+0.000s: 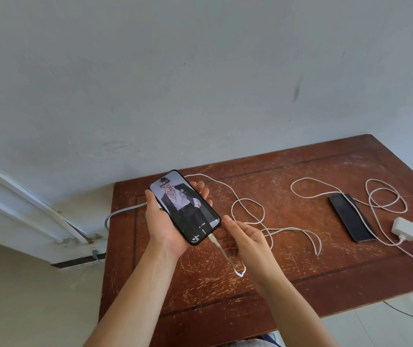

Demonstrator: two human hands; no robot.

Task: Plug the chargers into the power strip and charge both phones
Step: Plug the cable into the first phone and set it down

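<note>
Your left hand [165,221] grips the lit phone [185,207]; your right hand [244,237], loosely open, sits just beside its seemingly seated cable plug [213,238].

Soft even daylight, wide-angle edge distortion.

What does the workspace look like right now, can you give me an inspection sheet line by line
Surface: scratched brown wooden table against a grey wall.
Job's things: lit phone held above the table; dark phone lying flat at right; white charger adapter beside it. Power strip not visible.
Clutter: nothing seen.
Hands: left hand grips the lit phone; right hand open at the cable connector in the phone's bottom port.
Cables: white cable looped loosely mid-table; second white cable coiled, crossing the dark phone; grey cord over the left edge.
Surroundings: white trim at left.
</note>
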